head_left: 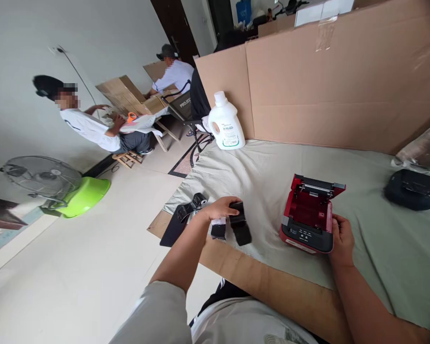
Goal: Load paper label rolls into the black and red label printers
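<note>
My left hand (222, 208) is closed round a black paper roll (240, 226), whose loose end hangs toward the front of the table. Next to it stands a small dark piece with a pale top (218, 230). Further left, another black roll (199, 199) with a white core lies partly unwound by a flat dark sheet (172, 229). My right hand (342, 238) grips the right side of a small red and black printer (306, 239). The printer's lid is raised, and I see no roll in its red compartment. My right fingertips are partly hidden.
A white jug (227, 122) stands at the back by a tall cardboard wall (337, 86). A black pouch (412, 188) lies at the right. Two people sit working at the left, beyond a fan (41, 177) and a green basin (89, 196).
</note>
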`<action>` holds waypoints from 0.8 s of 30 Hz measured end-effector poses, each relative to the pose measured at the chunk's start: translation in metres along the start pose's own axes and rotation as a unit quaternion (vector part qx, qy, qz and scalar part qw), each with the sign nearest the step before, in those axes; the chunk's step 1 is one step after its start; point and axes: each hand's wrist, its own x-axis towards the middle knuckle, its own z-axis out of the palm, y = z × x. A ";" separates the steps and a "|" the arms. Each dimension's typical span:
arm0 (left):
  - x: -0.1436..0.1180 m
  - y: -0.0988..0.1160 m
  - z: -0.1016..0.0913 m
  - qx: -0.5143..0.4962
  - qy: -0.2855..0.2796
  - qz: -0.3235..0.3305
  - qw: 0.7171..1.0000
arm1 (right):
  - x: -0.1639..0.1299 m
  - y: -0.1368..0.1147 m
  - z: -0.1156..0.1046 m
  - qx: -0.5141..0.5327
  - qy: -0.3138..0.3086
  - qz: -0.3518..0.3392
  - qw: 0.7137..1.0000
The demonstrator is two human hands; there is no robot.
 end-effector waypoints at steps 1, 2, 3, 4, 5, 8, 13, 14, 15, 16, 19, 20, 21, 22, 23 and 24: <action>-0.001 -0.010 -0.011 0.040 0.028 -0.010 0.999 | 0.000 0.001 -0.001 0.006 -0.006 0.004 1.000; -0.001 -0.019 -0.021 0.074 0.055 -0.017 0.996 | -0.001 0.002 -0.001 0.011 -0.010 0.006 1.000; 0.000 -0.026 -0.030 0.101 0.077 -0.023 0.992 | -0.001 0.002 -0.002 0.015 -0.013 0.007 1.000; 0.001 -0.032 -0.038 0.118 0.094 -0.032 0.988 | -0.001 0.003 -0.002 0.016 -0.016 0.007 1.000; 0.002 -0.036 -0.046 0.129 0.108 -0.041 0.985 | -0.001 0.003 -0.002 0.013 -0.017 0.006 1.000; 0.009 -0.045 -0.066 0.183 0.148 -0.069 0.969 | 0.000 0.002 -0.002 -0.013 -0.006 0.008 1.000; 0.014 -0.057 -0.086 0.258 0.204 -0.097 0.939 | 0.002 -0.002 -0.001 -0.036 0.006 0.019 0.999; 0.012 -0.060 -0.090 0.261 0.207 -0.102 0.937 | 0.001 -0.003 -0.001 -0.035 0.005 0.020 0.999; 0.009 -0.063 -0.093 0.268 0.211 -0.108 0.934 | 0.001 -0.003 -0.001 -0.033 0.005 0.022 0.999; 0.005 -0.067 -0.096 0.275 0.215 -0.115 0.930 | 0.001 -0.003 -0.001 -0.030 0.006 0.023 0.999; -0.009 -0.077 -0.103 0.301 0.207 -0.135 0.921 | 0.001 -0.004 -0.001 -0.028 0.007 0.026 0.999; -0.014 -0.080 -0.103 0.308 0.199 -0.135 0.921 | 0.001 -0.004 -0.001 -0.028 0.005 0.026 0.999; -0.018 -0.082 -0.103 0.317 0.188 -0.131 0.920 | 0.001 -0.004 -0.001 -0.028 0.005 0.025 0.999; -0.021 -0.084 -0.102 0.332 0.177 -0.125 0.918 | 0.001 -0.005 -0.001 -0.027 0.005 0.025 0.999; -0.025 -0.084 -0.101 0.354 0.167 -0.118 0.913 | 0.000 -0.005 -0.001 -0.022 0.005 0.026 0.999; -0.028 -0.082 -0.100 0.382 0.158 -0.114 0.903 | 0.000 -0.005 0.000 -0.014 0.005 0.026 1.000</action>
